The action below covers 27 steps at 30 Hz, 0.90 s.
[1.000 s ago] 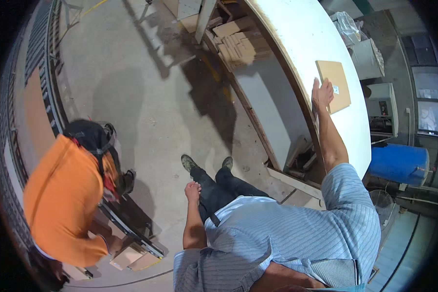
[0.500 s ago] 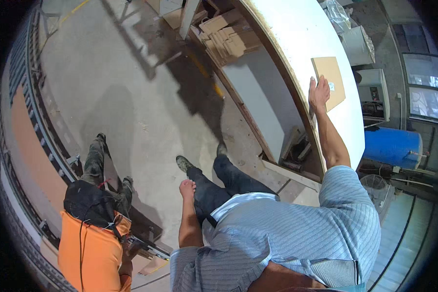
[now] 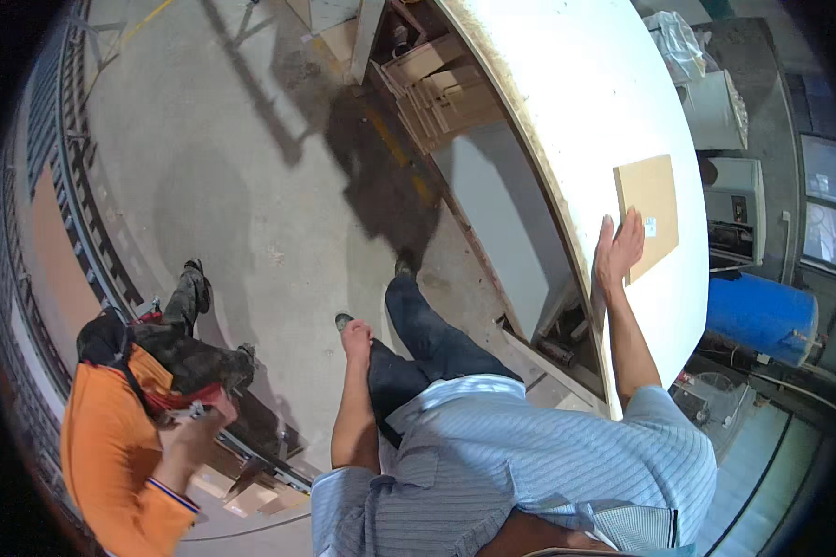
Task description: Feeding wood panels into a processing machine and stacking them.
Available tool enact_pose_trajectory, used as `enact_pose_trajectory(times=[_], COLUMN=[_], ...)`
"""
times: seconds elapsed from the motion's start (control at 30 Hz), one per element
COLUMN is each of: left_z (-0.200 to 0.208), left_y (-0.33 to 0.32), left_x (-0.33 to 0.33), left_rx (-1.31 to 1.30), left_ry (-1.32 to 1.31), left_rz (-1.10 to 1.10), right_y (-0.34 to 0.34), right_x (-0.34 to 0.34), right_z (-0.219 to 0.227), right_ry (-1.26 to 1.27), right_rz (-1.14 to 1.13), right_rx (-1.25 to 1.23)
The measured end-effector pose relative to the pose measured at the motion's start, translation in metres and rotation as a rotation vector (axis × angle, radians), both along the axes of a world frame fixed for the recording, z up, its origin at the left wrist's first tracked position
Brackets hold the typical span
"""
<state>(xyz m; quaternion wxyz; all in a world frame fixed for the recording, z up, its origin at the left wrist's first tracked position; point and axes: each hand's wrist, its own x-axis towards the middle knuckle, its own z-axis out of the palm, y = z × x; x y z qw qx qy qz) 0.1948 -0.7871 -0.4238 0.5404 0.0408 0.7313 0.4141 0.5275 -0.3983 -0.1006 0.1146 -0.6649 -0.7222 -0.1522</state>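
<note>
Right hand (image 3: 618, 249) lies flat, fingers spread, on a thin rectangular tan board (image 3: 648, 212) atop the smooth white surface (image 3: 576, 102). Left hand (image 3: 355, 339) hangs loosely curled, holding nothing.

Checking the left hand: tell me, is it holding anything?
No, the left hand hangs empty by the leg, while the right hand rests on the tan board.

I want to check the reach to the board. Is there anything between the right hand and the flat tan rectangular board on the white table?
Nothing visible stands between them. The right hand is open and already lies on the near left edge of the flat tan rectangular board, which rests alone on the white table.
</note>
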Motion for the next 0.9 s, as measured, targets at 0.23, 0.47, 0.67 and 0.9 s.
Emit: enact_pose_trajectory(times=[0.23, 0.47, 0.67, 0.9], left_z=[0.037, 0.023, 0.068, 0.048], left_y=[0.170, 0.304, 0.438, 0.482], left_x=[0.039, 0.021, -0.034, -0.069], left_rx=[0.018, 0.243, 0.298, 0.330], left_ry=[-0.306, -0.118, -0.052, 0.121], left_rz=[0.125, -0.018, -0.155, -0.285], right_y=[-0.023, -0.030, -0.034, -0.052], right_x=[-0.019, -0.028, -0.024, -0.046], right_z=[0.024, 0.023, 0.034, 0.039], right_ry=[0.071, 0.067, 0.108, 0.131], right_rz=[-0.058, 0.010, -0.089, -0.138], right_rx=[-0.258, -0.286, -0.318, -0.339])
